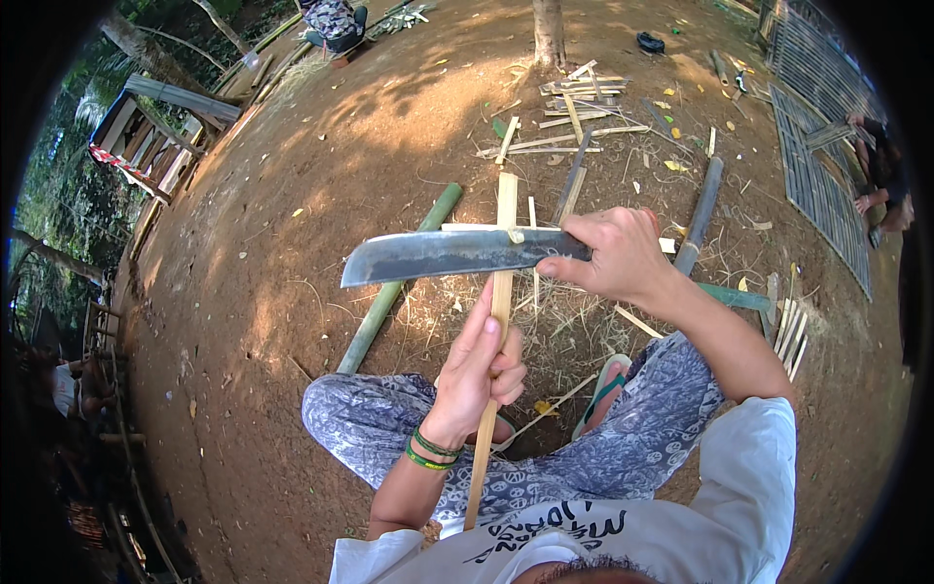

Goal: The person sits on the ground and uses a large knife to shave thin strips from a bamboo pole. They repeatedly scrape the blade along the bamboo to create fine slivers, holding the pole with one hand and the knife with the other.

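My left hand [480, 368] is closed around a pale bamboo strip [507, 200], which runs from my lap up past the blade. In my right hand [618, 255] is a machete [428, 257], gripped near the handle end of its broad dark blade. The blade lies across the strip above my left hand, its tip pointing left. A small curled shaving [516, 236] sits where blade and strip meet. The machete's handle is hidden by my right hand.
Green bamboo poles [444, 206] lie left and right of the strip. Split bamboo pieces [584, 102] are piled by a tree trunk [549, 34]. Slatted bamboo panels [822, 185] stand at right, near another person [880, 175]. Someone else sits [334, 21] far off.
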`<state>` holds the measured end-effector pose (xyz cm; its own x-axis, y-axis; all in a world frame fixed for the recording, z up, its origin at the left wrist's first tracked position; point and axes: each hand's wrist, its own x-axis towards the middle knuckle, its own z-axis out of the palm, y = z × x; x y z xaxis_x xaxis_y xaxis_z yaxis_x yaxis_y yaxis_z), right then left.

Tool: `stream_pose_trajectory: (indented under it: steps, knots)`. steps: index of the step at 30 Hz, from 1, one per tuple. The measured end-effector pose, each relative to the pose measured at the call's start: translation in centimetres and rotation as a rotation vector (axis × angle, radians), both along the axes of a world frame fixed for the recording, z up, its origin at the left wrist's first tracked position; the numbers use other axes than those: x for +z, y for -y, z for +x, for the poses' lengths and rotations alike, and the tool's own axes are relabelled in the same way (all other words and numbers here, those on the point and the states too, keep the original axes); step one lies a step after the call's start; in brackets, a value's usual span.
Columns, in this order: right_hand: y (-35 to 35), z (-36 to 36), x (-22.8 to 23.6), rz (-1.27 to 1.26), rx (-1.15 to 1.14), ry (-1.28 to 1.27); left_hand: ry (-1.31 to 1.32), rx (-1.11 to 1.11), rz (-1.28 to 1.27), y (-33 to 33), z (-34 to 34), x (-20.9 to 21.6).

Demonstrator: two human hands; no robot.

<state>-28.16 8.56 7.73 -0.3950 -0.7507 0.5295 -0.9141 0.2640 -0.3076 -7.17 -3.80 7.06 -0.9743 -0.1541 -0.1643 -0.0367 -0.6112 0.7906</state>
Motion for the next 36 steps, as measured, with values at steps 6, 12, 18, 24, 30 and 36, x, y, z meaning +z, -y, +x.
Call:
stream_pose_trajectory:
  steps: [6, 12, 18, 24, 30, 36]
  knots:
    - [-2.0, -6.8, 0.6, -0.001, -0.414, 0.459, -0.074, -0.105, 0.034, 0.2, 4.3, -2.2]
    - [-1.9, -4.0, 0.5, -0.079, -0.190, 0.410, -0.095, 0.086, 0.127, 1.7, 0.9, -3.7]
    - [-0.4, 2.7, 0.4, 0.049, 0.163, 0.163, -0.178, 0.044, 0.368, 2.3, -2.3, -2.6]
    - [0.1, 2.7, -0.7, 0.052, 0.147, 0.095, -0.213, -0.092, 0.357, 1.8, -3.2, -1.1]
    - [0.1, 1.8, -0.7, 0.008, 0.140, 0.035, -0.116, -0.077, 0.186, 0.9, -2.3, -0.3]
    - [0.0, 1.4, -0.2, -0.007, 0.105, 0.045, -0.194, -0.152, 0.114, 1.0, -1.5, -0.9]
